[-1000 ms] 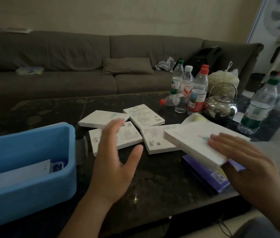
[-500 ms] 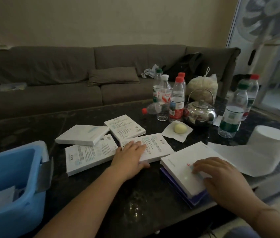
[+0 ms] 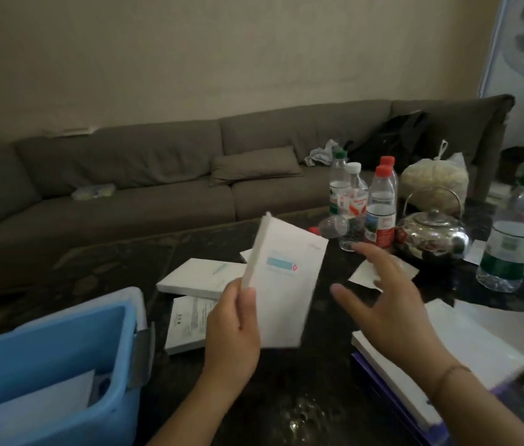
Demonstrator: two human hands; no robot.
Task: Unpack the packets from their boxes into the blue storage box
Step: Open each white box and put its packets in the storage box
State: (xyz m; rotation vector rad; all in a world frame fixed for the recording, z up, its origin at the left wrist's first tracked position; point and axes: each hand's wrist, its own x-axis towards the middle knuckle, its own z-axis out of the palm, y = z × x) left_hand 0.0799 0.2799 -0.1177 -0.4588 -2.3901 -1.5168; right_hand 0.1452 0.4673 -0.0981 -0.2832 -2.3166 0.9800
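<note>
head view: left hand [image 3: 233, 329] raised over the dark table [image 3: 273, 407], gripping a flat white box [image 3: 286, 281] by its lower left corner, thumb on the front face, fingers behind. box held upright and tilted, a pale blue label and small red mark on its face, clear of the table. right hand [image 3: 389, 304] just beside the box, to its right, fingers spread and straight, holding nothing, not touching the box. blue storage box [image 3: 61, 365] at lower left on the table edge, open, with white flat packets [image 3: 38, 403] lying inside. behind the held box, two more white boxes on the table: one blank side up [image 3: 196, 278], one printed side up [image 3: 186, 320], nearer and partly hidden by the left hand. a further white edge shows past the held box, too hidden to tell what. under the right forearm, a white box [image 3: 415, 381] on top of a purple box [image 3: 392, 410] at the table's near right edge; white paper sheet [image 3: 495, 326] beyond it. far side of the table: cluster of plastic water bottles [image 3: 379, 207] with red, white and green caps, one small bottle lying on its side [image 3: 331, 228], a shiny metal teapot [image 3: 431, 233] beside them, a tied bag [image 3: 434, 178] behind the teapot, a larger green-capped bottle [image 3: 508, 239] at right. brown sofa [image 3: 125, 188] along the wall behind, with a cushion [image 3: 254, 164] and dark bag [image 3: 395, 136] on it.
</note>
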